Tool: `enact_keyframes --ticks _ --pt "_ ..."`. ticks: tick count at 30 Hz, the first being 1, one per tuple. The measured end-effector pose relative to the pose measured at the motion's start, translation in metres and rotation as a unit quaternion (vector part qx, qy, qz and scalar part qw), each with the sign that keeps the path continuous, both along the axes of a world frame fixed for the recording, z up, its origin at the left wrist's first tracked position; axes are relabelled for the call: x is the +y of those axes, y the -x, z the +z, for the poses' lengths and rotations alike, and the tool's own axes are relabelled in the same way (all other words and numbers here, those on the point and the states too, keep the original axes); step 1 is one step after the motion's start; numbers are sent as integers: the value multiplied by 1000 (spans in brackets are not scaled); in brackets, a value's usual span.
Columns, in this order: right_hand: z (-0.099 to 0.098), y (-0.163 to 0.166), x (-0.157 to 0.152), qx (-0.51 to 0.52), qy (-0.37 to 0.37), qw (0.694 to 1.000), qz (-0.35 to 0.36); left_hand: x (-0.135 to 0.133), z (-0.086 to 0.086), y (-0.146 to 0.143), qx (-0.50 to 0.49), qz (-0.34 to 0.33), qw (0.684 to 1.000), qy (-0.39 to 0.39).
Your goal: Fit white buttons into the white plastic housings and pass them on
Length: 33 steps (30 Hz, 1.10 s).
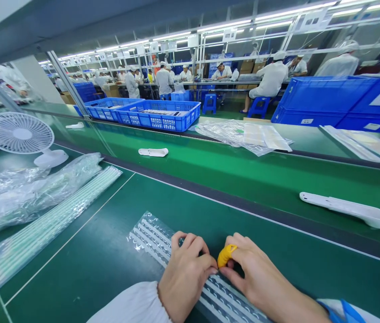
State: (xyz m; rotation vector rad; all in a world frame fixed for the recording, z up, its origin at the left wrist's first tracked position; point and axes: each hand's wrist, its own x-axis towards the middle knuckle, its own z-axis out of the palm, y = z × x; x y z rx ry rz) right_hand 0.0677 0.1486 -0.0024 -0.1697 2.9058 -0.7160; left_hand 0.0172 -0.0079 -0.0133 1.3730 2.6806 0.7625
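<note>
Green desk point(109, 269) beside conveyor: both hands press on clear strip sheet point(153, 235), left hand point(185, 273) fingers curled, pinning it, right hand point(257, 273) fingers, one yellow-capped point(226, 255), pinching at it; best done with sheet held flat.

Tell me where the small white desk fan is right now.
In the head view the white desk fan stands far left on the green table, just behind the clear plastic bags, well away from both hands.
</note>
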Motion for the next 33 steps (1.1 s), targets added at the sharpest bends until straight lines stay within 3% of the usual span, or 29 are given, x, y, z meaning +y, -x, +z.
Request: enact_keyframes --ticks 8,13,17,23,28,33 --pt "-4 -9 0 32 -56 997 41 2 -6 -1 7 -7 1000 25" --pt "10 -11 4 31 -23 998 56 1 -1 0 0 15 999 32" --pt "20 1 11 3 29 1000 -5 0 0 -3 -9 9 999 34" --pt "21 17 26 -6 149 984 -98 1 -10 2 21 -53 998 39" --pt "17 40 34 32 206 973 -103 -2 -26 11 113 -72 990 -36" --pt "10 105 34 170 93 980 -52 1 -49 15 86 -26 982 -169"
